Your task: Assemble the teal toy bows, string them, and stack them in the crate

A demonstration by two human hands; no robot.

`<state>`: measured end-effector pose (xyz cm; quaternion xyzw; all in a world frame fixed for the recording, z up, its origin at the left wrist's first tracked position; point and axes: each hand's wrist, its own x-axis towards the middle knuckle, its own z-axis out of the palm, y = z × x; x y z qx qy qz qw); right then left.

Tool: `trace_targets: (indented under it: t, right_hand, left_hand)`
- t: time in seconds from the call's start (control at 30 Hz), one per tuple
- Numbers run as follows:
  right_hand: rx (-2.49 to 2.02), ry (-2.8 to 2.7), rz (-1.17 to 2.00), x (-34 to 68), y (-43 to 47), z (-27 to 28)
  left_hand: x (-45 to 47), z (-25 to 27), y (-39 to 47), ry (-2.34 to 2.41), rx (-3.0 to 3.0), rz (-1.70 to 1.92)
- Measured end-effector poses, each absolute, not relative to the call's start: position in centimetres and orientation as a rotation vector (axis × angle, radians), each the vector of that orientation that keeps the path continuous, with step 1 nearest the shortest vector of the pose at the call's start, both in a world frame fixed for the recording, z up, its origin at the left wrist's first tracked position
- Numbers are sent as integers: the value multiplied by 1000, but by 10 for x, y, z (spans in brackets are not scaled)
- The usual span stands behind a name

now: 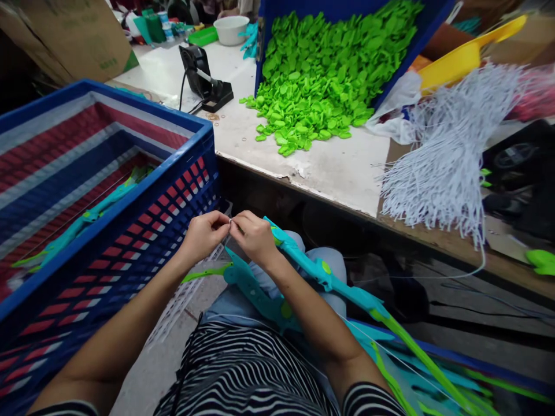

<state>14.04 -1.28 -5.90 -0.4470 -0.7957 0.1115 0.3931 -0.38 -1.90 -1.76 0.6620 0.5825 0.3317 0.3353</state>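
My left hand (205, 235) and my right hand (255, 235) meet in front of my lap, fingertips pinched together on a short bit of white string (230, 221). Most of the string between the fingers is hidden. Across my lap lies a turquoise and lime-green plastic toy bow (303, 258), its upper limb passing just beside my right hand. A curved turquoise part (249, 283) with a green tip shows under my right forearm. A thin white cord runs down toward the lower right, past more turquoise and green pieces (416, 370).
On the left stands a blue crate (203, 138) with a striped lining and similar toy parts inside. The worktable (303, 173) carries a heap of green plastic pieces (321, 75), a bundle of white strings (446, 156), a yellow scoop (455, 63) and a black stand (208, 86).
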Motion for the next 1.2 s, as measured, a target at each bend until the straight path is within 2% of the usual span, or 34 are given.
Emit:
trace_targets:
  t: [0.2,0.43,0.63,0.8,1.03,1.2]
  right_hand:
    - [-1019,-1912,324,144,-18,-71]
    - [-978,-1863,281,146,-22,-72]
    - [-917,-1808,386,150,-22,-73]
    - [-917,-1806,397,147,-23,-75]
    - [-966,-1836,346,150,-19,-75]
    - [-1074,-1770,353,148,-14,-80]
  left_hand:
    - [-13,-13,-16,1395,1974,680]
    - [-3,-23,-18,1578,1959,757]
    - [-10,-19,-21,1291,1886,732]
    - [-9,-23,-22,1490,1788,772]
    - [-2,-30,-24,1401,1650,853]
    - [-10,-44,-22,1354,1772,852]
